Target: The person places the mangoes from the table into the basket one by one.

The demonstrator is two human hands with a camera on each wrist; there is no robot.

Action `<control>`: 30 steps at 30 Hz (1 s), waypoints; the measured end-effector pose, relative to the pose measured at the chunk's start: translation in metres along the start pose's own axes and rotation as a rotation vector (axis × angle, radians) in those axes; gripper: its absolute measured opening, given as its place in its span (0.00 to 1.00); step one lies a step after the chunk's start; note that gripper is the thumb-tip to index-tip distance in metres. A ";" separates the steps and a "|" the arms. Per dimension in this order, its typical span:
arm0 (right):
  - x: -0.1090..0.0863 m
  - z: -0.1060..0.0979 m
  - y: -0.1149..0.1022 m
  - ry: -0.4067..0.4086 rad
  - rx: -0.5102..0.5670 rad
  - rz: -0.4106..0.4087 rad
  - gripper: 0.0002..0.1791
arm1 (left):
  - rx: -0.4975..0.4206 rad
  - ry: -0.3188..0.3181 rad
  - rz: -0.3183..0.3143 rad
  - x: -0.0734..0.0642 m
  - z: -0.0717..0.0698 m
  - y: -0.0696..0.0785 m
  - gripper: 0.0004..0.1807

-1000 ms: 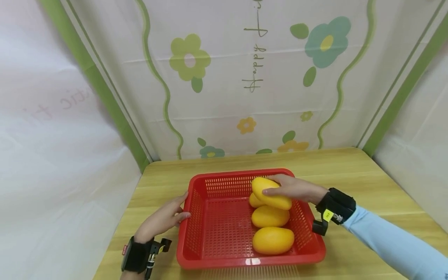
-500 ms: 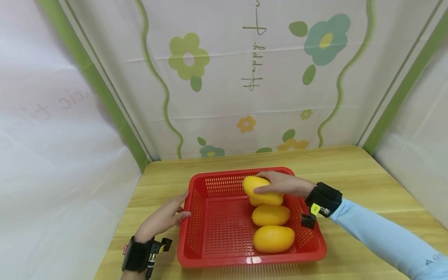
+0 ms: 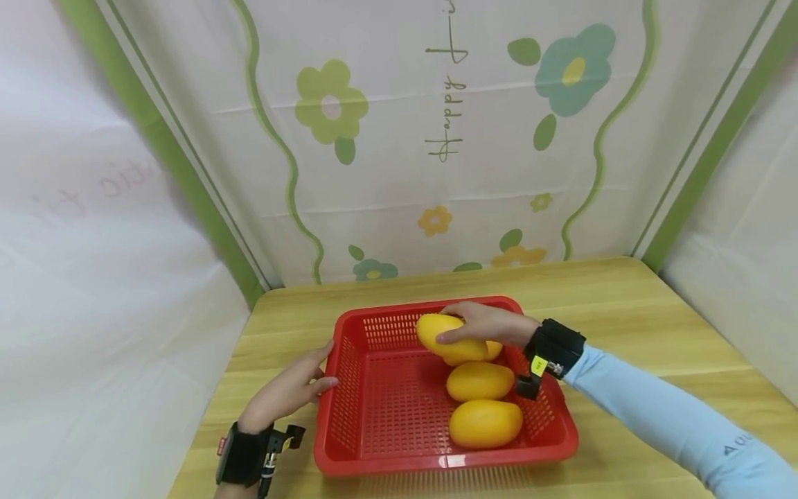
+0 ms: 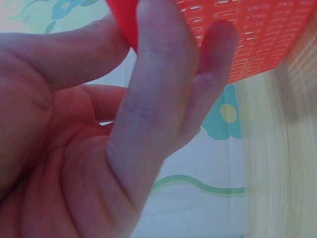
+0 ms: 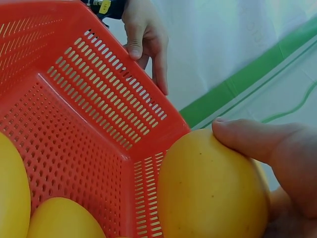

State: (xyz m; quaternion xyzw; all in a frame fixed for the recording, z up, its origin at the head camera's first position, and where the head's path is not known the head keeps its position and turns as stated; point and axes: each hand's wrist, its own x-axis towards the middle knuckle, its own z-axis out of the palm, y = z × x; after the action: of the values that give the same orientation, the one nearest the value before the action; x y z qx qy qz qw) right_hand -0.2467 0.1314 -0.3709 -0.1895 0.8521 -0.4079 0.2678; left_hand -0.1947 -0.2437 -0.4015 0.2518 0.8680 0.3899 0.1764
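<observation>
A red plastic basket (image 3: 386,469) with slotted walls sits on the table. My left hand (image 3: 289,388) holds its left rim, thumb over the edge and fingers along the outer wall; the left wrist view shows these fingers (image 4: 153,94) at the red rim. My right hand (image 3: 483,324) grips a yellow mango (image 3: 439,331) above the back of the basket, and its thumb lies across the fruit in the right wrist view. Partly hidden below that one is another mango (image 3: 493,350). Nearer the front lie a middle mango (image 3: 480,381) and a front mango (image 3: 486,424), both inside along the right half.
The basket's left half shows bare perforated floor (image 3: 399,409). Around it stretches a light wooden table (image 3: 611,298). White fabric with printed flowers (image 3: 330,104) hangs behind, and plain-looking white sheets (image 3: 112,277) close in both sides.
My right hand has moved left with the mango, uncovering the right end of the far mango beneath it. The left hand stays on the rim.
</observation>
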 end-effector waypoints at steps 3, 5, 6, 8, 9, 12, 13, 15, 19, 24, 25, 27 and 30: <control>0.002 0.002 -0.001 -0.016 0.007 -0.014 0.31 | -0.001 0.004 -0.010 -0.001 0.001 0.000 0.38; 0.005 0.002 -0.001 -0.023 0.004 -0.025 0.31 | -0.007 0.006 -0.014 -0.001 0.002 0.000 0.38; 0.006 0.003 -0.002 -0.018 0.001 -0.025 0.31 | -0.011 0.006 -0.015 -0.001 0.002 0.000 0.38; 0.008 0.004 -0.003 -0.005 0.002 -0.016 0.33 | -0.018 0.004 -0.015 -0.001 0.002 0.000 0.38; 0.009 0.005 -0.004 0.001 0.000 -0.014 0.33 | -0.018 0.004 -0.015 -0.001 0.002 0.000 0.38; 0.014 0.008 -0.005 0.015 -0.006 -0.001 0.35 | -0.013 0.003 -0.015 -0.001 0.003 -0.001 0.38; 0.015 0.009 -0.006 0.018 -0.005 0.004 0.35 | -0.011 0.004 -0.017 -0.002 0.003 -0.001 0.39; 0.017 0.012 -0.008 0.016 -0.012 0.005 0.35 | -0.007 0.003 -0.019 -0.002 0.003 -0.001 0.39; 0.022 0.014 -0.012 0.023 -0.033 -0.004 0.35 | -0.027 -0.010 -0.009 -0.002 0.002 -0.001 0.39; 0.028 0.016 -0.015 0.042 -0.049 -0.020 0.33 | -0.030 -0.019 0.010 -0.001 -0.001 0.001 0.38; 0.028 0.016 -0.015 0.044 -0.052 -0.024 0.33 | -0.026 -0.018 0.010 -0.001 -0.001 0.001 0.38; 0.030 0.018 -0.015 0.049 -0.057 -0.028 0.32 | -0.016 -0.017 0.010 0.000 -0.001 0.001 0.38; 0.033 0.022 -0.015 0.057 -0.079 -0.038 0.31 | -0.011 -0.016 0.011 0.000 0.000 0.001 0.38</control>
State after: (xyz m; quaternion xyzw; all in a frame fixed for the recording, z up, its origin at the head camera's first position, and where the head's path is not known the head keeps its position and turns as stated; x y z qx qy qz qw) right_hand -0.2578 0.0919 -0.3806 -0.2044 0.8710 -0.3845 0.2277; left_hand -0.1943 -0.2435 -0.4010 0.2589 0.8630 0.3936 0.1826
